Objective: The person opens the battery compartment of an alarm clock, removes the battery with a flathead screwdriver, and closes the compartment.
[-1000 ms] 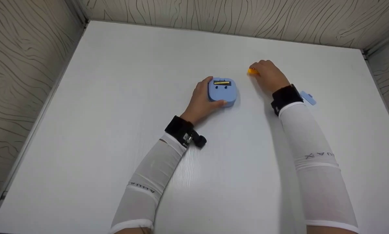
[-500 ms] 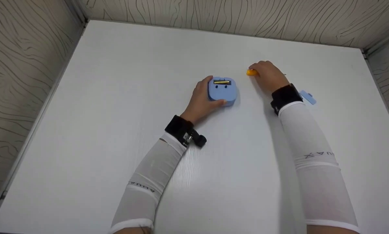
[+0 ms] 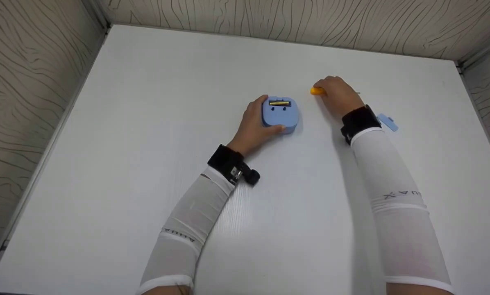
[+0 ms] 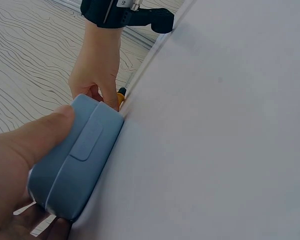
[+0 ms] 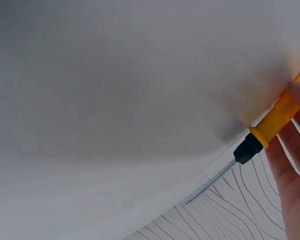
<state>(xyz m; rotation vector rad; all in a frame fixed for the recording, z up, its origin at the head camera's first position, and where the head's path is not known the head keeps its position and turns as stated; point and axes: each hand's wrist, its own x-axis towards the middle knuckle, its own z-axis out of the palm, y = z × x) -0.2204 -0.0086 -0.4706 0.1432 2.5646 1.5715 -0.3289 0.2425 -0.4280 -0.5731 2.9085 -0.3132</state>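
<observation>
My left hand (image 3: 254, 128) grips a rounded blue case (image 3: 280, 116) by its left side, thumb along the near edge. A slot at the top of the case shows a gold-coloured cylinder (image 3: 280, 103), with two dark holes below it. In the left wrist view the thumb and fingers clasp the case (image 4: 75, 160) from both sides. To the right, my right hand (image 3: 338, 95) holds an orange screwdriver (image 3: 318, 91). The right wrist view shows the orange handle (image 5: 277, 120) between thumb and fingers, its black collar and thin metal shaft pointing away from the hand.
A small blue cover (image 3: 388, 122) lies on the white table (image 3: 146, 123) to the right, beside the right wristband (image 3: 360, 123). Wood-patterned panels (image 3: 249, 18) border the table at the back and on both sides.
The screwdriver in my right hand has shifted slightly left, and its thin shaft now shows beyond the hand's right side. My left hand and the case stay in place.
</observation>
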